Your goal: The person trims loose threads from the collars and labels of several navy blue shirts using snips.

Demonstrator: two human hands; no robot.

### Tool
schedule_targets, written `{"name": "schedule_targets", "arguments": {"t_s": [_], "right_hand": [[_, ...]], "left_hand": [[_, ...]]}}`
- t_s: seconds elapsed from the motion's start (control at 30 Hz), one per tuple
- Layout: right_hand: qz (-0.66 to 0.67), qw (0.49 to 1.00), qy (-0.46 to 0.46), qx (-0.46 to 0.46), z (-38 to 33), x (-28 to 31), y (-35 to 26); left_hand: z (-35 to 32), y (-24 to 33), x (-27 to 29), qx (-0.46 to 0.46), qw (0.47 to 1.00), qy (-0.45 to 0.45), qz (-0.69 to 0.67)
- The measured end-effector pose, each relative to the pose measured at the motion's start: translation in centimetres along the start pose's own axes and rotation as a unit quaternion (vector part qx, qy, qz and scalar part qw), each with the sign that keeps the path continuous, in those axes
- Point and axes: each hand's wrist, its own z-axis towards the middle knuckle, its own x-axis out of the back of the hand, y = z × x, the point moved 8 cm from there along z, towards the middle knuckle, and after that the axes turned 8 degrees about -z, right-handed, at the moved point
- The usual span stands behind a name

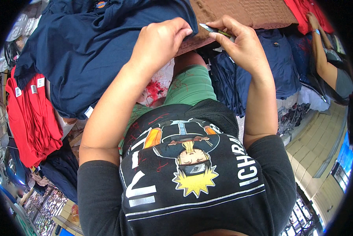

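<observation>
A navy blue shirt (93,51) is spread over the work surface at the left and hangs down over its near edge. At the shirt's right edge, my left hand (159,41) has thumb and forefinger pinched together on the navy cloth. My right hand (243,45) holds a small pair of thread snips (219,32) between thumb and fingers. The pale pointed tips face left, toward the pinched cloth, with a gap between them. Part of the snips is hidden inside my right hand.
Brown textured cloth (239,13) covers the surface. Red garments with white tags (32,118) hang at the left. Folded navy garments (259,67) lie at the right. Red thread scraps (154,89) lie near my legs. Another person's arm (324,55) reaches toward red cloth (302,15) at far right.
</observation>
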Motion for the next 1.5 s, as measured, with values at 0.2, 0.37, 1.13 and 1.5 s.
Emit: {"name": "schedule_targets", "arguments": {"t_s": [0.2, 0.37, 1.13, 1.5], "right_hand": [[-0.036, 0.999, 0.011, 0.026, 0.0, -0.4, -0.9], [-0.085, 0.996, 0.006, 0.025, 0.3, -0.8, -1.7], [-0.152, 0.988, 0.033, 0.009, 0.1, 1.2, -1.9], [0.046, 0.998, 0.051, 0.014, 0.4, -2.3, -0.8]], "left_hand": [[0.9, -2.1, -0.6, 0.048, 0.997, -0.048, -0.039], [0.9, -2.3, -0.7, 0.057, 0.995, -0.059, -0.058], [0.8, 4.0, 8.4, -0.149, 0.892, -0.127, -0.407], [-2.5, -0.8, 2.9, -0.003, 1.000, -0.011, -0.026]]}}
